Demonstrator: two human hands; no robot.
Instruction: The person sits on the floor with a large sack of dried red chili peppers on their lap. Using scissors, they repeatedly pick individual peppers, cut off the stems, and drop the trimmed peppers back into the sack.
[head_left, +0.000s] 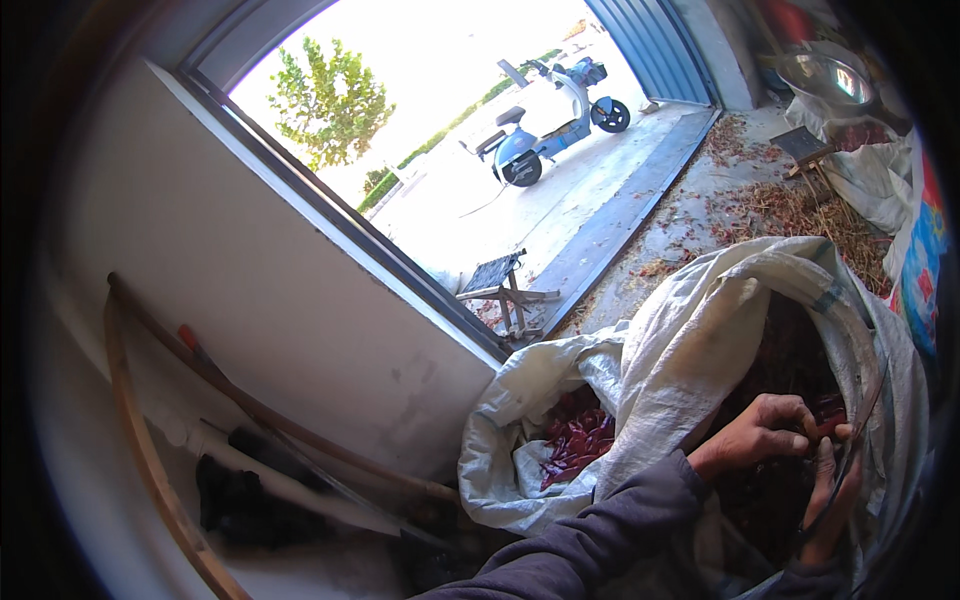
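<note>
At the lower right, my left hand (769, 435) and my right hand (831, 491) meet over the open mouth of a large white woven sack (682, 345). Between their fingertips is a small red thing, seemingly a dried chili pepper (829, 426). My left hand's thumb and fingers are pinched at its near end. A thin dark strap or cord passes by my right hand. The sack's inside is in deep shadow, with dark red contents. Left of it stands a smaller white woven sack (487, 457) with dried red chili peppers (577, 442) in it.
Stems and red scraps (810, 217) litter the floor beyond the sacks. A folding stool (499, 285) stands by the doorway, another stool (802, 146) farther right. Wooden poles (300, 435) lean along the left wall. Outside is a parked electric scooter (555, 127).
</note>
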